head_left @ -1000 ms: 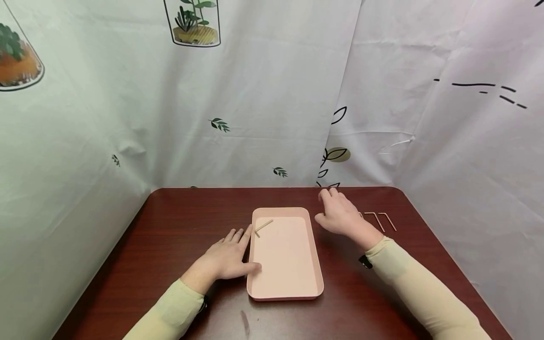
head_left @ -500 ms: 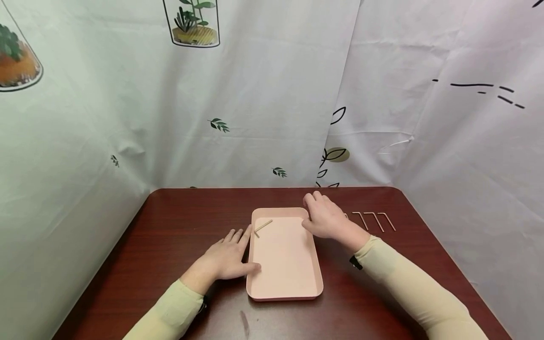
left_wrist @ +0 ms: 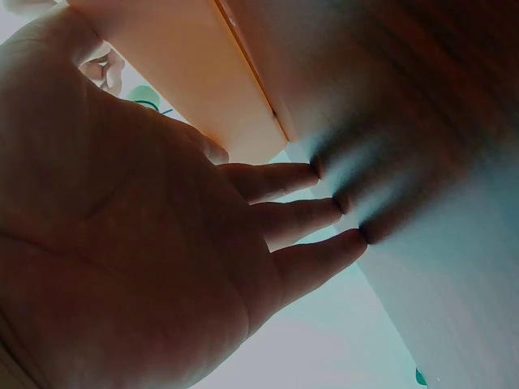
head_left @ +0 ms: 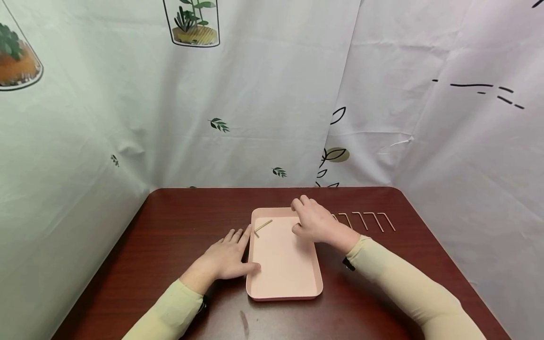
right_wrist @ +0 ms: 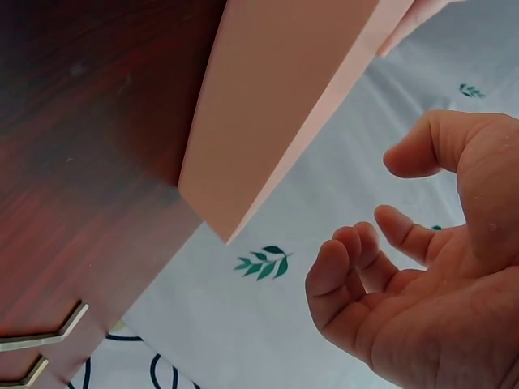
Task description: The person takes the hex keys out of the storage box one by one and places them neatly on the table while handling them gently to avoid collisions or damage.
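Observation:
A pink rectangular tray [head_left: 285, 264] sits on the table. My left hand [head_left: 227, 257] lies at its left side, fingers spread straight and thumb over the rim; in the left wrist view that hand [left_wrist: 162, 219] has its fingertips on the table beside the tray wall. One L-shaped hex key [head_left: 264, 225] lies inside the tray, near the upper left. Over the tray's upper right part hovers my right hand [head_left: 316, 221]. The right wrist view shows this hand [right_wrist: 438, 275] with loosely bent fingers, thumb apart, and nothing between them.
Several more hex keys [head_left: 363, 221] lie in a row on the dark red-brown table [head_left: 199, 208], right of the tray and partly behind my right wrist. A pale printed cloth [head_left: 263, 94] hangs behind and along both sides of the table.
My right hand has moved left from beside the tray to above it, uncovering more hex keys in the row. My left hand, the tray and the hex key inside have stayed put.

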